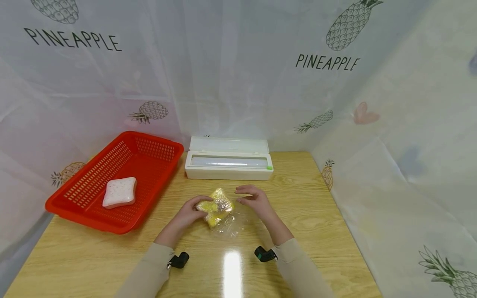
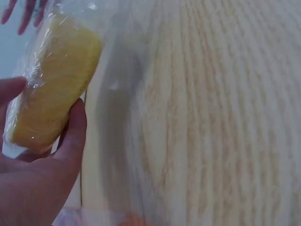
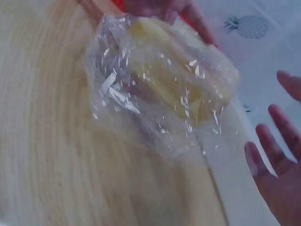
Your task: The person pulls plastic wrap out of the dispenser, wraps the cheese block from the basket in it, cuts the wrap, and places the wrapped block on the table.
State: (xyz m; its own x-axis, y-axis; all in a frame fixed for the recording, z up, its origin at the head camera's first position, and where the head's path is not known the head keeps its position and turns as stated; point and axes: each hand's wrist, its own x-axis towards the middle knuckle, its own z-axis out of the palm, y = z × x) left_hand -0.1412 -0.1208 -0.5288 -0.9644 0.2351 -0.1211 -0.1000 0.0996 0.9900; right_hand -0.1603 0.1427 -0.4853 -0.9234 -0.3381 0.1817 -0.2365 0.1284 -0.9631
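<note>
A yellow, rounded square block is loosely wrapped in clear plastic film, and its exact kind is hard to tell. My left hand grips its left side, thumb and fingers on opposite edges, as the left wrist view also shows. Loose, crinkled film hangs from the block on the side toward my right hand. That right hand hovers just to the right of the block with fingers spread and nothing in them; in the right wrist view they are apart from the film.
A white cling film dispenser with its lid raised stands at the back of the wooden table. To the left, a red plastic basket contains a pale pinkish square block. Pineapple-printed curtains hang behind and on both sides.
</note>
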